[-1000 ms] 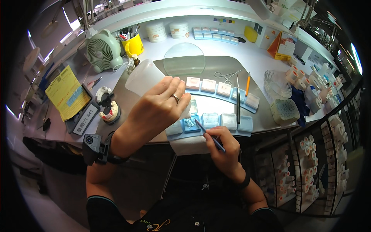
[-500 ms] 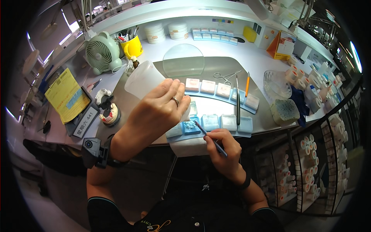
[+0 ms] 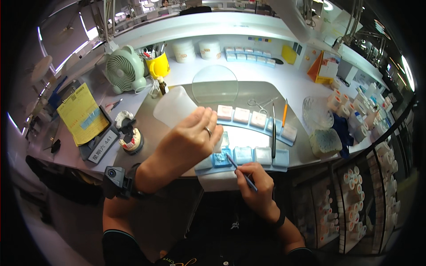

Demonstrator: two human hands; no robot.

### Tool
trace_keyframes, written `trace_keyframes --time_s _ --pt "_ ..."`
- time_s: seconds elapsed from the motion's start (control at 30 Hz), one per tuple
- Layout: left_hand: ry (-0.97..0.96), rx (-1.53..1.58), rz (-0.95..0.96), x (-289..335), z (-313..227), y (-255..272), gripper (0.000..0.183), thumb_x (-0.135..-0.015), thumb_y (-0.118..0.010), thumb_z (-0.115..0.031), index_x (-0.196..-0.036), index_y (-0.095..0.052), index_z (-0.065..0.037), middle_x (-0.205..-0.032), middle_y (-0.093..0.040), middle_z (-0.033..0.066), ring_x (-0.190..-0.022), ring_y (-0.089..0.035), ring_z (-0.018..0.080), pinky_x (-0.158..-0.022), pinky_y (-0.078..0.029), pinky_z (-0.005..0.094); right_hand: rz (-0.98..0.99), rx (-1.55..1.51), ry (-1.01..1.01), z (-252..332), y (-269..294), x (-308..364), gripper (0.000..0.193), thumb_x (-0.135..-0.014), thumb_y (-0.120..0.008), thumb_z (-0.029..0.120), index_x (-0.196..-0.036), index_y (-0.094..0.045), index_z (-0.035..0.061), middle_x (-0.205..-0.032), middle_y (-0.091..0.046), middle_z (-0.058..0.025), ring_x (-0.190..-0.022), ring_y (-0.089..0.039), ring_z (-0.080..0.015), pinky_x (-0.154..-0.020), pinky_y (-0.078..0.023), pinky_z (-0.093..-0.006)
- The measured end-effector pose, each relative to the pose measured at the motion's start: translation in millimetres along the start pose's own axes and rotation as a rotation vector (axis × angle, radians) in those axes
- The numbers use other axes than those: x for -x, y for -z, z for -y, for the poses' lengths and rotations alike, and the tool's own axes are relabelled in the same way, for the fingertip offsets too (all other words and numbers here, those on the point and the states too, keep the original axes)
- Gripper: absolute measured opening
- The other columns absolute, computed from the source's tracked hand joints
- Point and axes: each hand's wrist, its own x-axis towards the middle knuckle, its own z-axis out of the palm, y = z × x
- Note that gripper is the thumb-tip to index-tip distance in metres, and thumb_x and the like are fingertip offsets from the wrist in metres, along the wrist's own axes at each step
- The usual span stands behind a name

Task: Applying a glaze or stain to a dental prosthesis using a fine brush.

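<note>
My left hand (image 3: 195, 133) grips a whitish translucent plastic bottle (image 3: 175, 107), tilted with its narrow end down. That end lies beside a small open case (image 3: 220, 158) holding blue grains, partly hidden by my fingers. Pinched in my right hand (image 3: 258, 188) is a slim dark-handled tool (image 3: 247, 181), its thin tip inside the same case; I cannot make out the tip's shape. The case sits in a curved light-blue tray (image 3: 279, 166) with several other small lidded cases. A second curved tray (image 3: 270, 126) with pink-and-white cases lies behind it.
Black tweezers (image 3: 274, 137) lie across both trays. Farther off are a hemostat (image 3: 262, 104), an orange pencil (image 3: 285, 111) and a round glass plate (image 3: 215, 84). Dental models (image 3: 130, 139) and a clipboard (image 3: 82, 115) stand left; a sponge block (image 3: 325, 142) and several jars sit right.
The whole view has shifted, so the bench appears slightly lower and farther right. Both hands keep their holds, with the tool's tip still in the blue case.
</note>
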Motion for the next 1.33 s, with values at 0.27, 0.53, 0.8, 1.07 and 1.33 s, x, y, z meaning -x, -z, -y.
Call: trace_keyframes --time_s 0.27,0.53,0.8,1.07,1.33 --pt "-0.008 -0.031 -0.023 1.0 -0.8 3.2 0.023 -0.077 -0.058 -0.011 -0.099 -0.063 -0.005 -0.108 -0.065 0.0114 -0.107 -0.06 0.0213 -0.097 -0.044 0.033 -0.008 0.003 0.016 0.3 -2.6 0.3 0.008 -0.08 -0.065 0.0 -0.086 -0.06 -0.0014 -0.078 -0.062 -0.0134 -0.057 -0.059 -0.0188 -0.051 -0.046 -0.0275" --pt "-0.002 0.012 -0.028 1.7 1.1 -0.5 0.021 -0.076 -0.059 -0.01 -0.097 -0.062 -0.006 -0.106 -0.065 0.0106 -0.106 -0.061 0.021 -0.096 -0.045 0.0325 0.043 -0.002 -0.042 2.2 -0.8 0.9 0.008 -0.08 -0.065 0.001 -0.086 -0.06 -0.0016 -0.079 -0.062 -0.0144 -0.06 -0.062 -0.023 -0.053 -0.049 -0.0294" --pt "0.017 0.042 -0.047 1.2 2.2 -3.3 0.025 -0.075 -0.058 -0.01 -0.099 -0.063 -0.006 -0.106 -0.065 0.0099 -0.107 -0.06 0.0211 -0.097 -0.044 0.033 0.023 -0.034 -0.046 2.9 -2.7 1.9 0.009 -0.079 -0.064 -0.001 -0.086 -0.059 -0.0025 -0.078 -0.061 -0.0159 -0.064 -0.063 -0.0264 -0.058 -0.051 -0.0316" --pt "0.039 0.105 -0.052 0.8 4.7 -1.6 0.025 -0.073 -0.059 -0.009 -0.097 -0.065 -0.006 -0.105 -0.066 0.0123 -0.107 -0.06 0.0233 -0.097 -0.044 0.0349 0.001 -0.046 -0.038 1.2 -3.6 -0.4 0.01 -0.08 -0.064 0.0 -0.088 -0.059 -0.0026 -0.079 -0.061 -0.0155 -0.065 -0.064 -0.0254 -0.058 -0.051 -0.0309" --pt "0.052 0.086 -0.022 0.4 7.8 4.3 0.024 -0.073 -0.06 -0.008 -0.097 -0.065 -0.007 -0.108 -0.065 0.0134 -0.108 -0.06 0.0237 -0.098 -0.044 0.0352 -0.007 -0.036 -0.037 2.5 -4.2 1.8 0.01 -0.08 -0.064 -0.001 -0.088 -0.059 -0.0022 -0.079 -0.061 -0.0156 -0.067 -0.064 -0.0266 -0.059 -0.051 -0.0314"
